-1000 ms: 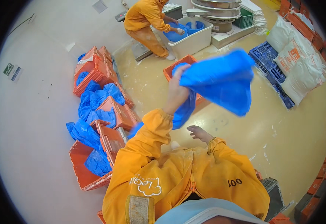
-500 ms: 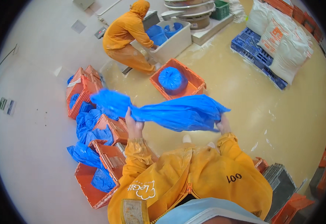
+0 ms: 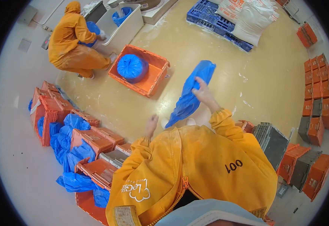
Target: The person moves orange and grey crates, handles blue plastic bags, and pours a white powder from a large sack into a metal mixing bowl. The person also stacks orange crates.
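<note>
My right hand (image 3: 202, 91) grips a long, crumpled blue plastic bag (image 3: 190, 92), which hangs diagonally over the yellow floor (image 3: 270, 83). My left hand (image 3: 151, 125) is a little left of the bag, apart from it, with its fingers curled and nothing visible in them. Just beyond, an orange crate (image 3: 155, 77) on the floor holds a tied, rounded blue bundle (image 3: 131, 67).
Orange crates (image 3: 96, 137) with loose blue bags (image 3: 74, 154) line the left wall. A co-worker in orange (image 3: 68, 41) bends at a white tub (image 3: 128, 28). White sacks (image 3: 251, 24) lie on a blue pallet (image 3: 204, 15). Crate stacks (image 3: 317, 86) stand at the right.
My left hand has let go of the bag, which now hangs from my right hand alone instead of stretching between both. The view has turned rightward, revealing more crates there.
</note>
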Demonstrator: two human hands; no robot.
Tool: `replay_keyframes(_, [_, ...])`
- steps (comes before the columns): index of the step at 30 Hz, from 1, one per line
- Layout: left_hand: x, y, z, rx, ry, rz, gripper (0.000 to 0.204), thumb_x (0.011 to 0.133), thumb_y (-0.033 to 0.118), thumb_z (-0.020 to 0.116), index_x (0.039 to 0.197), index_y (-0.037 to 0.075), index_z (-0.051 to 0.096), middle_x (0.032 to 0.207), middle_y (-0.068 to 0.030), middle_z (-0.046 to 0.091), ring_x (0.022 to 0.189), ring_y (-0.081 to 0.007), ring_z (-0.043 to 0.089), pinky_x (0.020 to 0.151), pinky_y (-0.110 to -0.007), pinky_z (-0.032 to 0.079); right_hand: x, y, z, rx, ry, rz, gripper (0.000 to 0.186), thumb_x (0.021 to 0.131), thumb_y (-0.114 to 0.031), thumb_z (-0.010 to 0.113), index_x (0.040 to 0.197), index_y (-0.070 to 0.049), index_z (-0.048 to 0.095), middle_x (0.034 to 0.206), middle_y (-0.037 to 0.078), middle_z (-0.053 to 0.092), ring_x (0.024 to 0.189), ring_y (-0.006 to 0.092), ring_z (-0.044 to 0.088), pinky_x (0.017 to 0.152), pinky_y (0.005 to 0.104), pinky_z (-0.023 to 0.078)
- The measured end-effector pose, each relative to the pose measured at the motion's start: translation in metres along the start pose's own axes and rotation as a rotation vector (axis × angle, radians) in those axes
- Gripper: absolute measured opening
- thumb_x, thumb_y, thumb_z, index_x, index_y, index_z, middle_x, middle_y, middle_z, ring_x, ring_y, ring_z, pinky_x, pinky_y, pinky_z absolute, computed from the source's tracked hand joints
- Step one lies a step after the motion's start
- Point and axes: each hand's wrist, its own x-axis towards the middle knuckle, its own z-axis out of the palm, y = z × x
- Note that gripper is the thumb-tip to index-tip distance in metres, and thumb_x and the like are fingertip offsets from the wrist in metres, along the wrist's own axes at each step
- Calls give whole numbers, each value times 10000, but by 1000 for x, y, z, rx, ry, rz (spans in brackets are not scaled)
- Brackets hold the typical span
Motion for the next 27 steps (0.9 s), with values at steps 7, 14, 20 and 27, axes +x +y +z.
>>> replay_keyframes(7, [-12,226,-6,-116,-233,344,730,844,280,640,1445,168,241,1309,-135,466,1142,-262,514,919,-407,443,-58,-63,42,-226,-398,-325,481,702,-51,619,1177,-28,546,1092,179,579,1051,338,555,912,376,457])
replay_keyframes(14, [6,221,41,24,-200,749,678,833,81,620,1420,116,282,1274,-174,494,1075,-248,555,899,-360,471,-75,-87,27,-227,-249,19,362,768,-184,696,1055,-18,551,908,154,596,873,278,606,765,369,490])
replay_keyframes(20, [-8,211,68,-650,-442,402,501,918,49,463,1400,89,330,1196,-166,533,1068,-229,541,908,-344,443,-45,-64,33,-13,-64,187,270,740,-158,744,814,-51,507,724,66,539,651,164,535,606,318,469])
replay_keyframes(27, [7,188,10,303,299,1071,244,837,16,507,1063,67,585,1003,-150,528,896,-303,542,760,-388,461,-32,-35,15,-192,133,-232,109,783,-50,619,823,-56,517,820,105,565,697,247,580,628,375,486])
